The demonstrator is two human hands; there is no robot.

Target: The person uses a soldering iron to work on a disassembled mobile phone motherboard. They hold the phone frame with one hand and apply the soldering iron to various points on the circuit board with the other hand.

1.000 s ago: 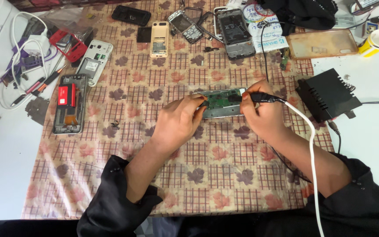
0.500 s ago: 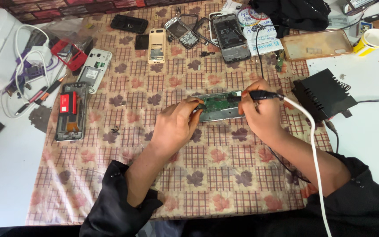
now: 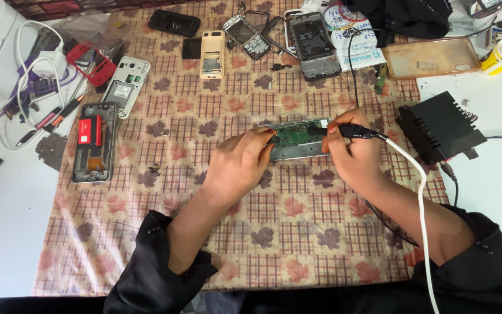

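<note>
— Phone (image 3: 295,140), opened up with its green board showing, lies mid-counter on the checked cloth (image 3: 297,232), right between the two hands.
— How do the hands sit on it?
— Left hand (image 3: 236,166) presses its fingertips on the phone's left end, pinning it down; the grip is narrow, fingers curled against the frame. Right hand (image 3: 355,160) is closed around a black iron (image 3: 350,131), whose front end lies over the board's right part.
— And the iron's cable?
— White cord (image 3: 420,197) runs from the iron back over the right wrist and off the bottom edge.
— Anything hard to see?
— The iron's tip is too small to tell whether it touches the board. The left fingertips hide the phone's left edge, and whether they pinch something small there I cannot tell. Black box (image 3: 440,126) sits just right of the right hand; another opened phone (image 3: 93,141) lies well apart on the left
</note>
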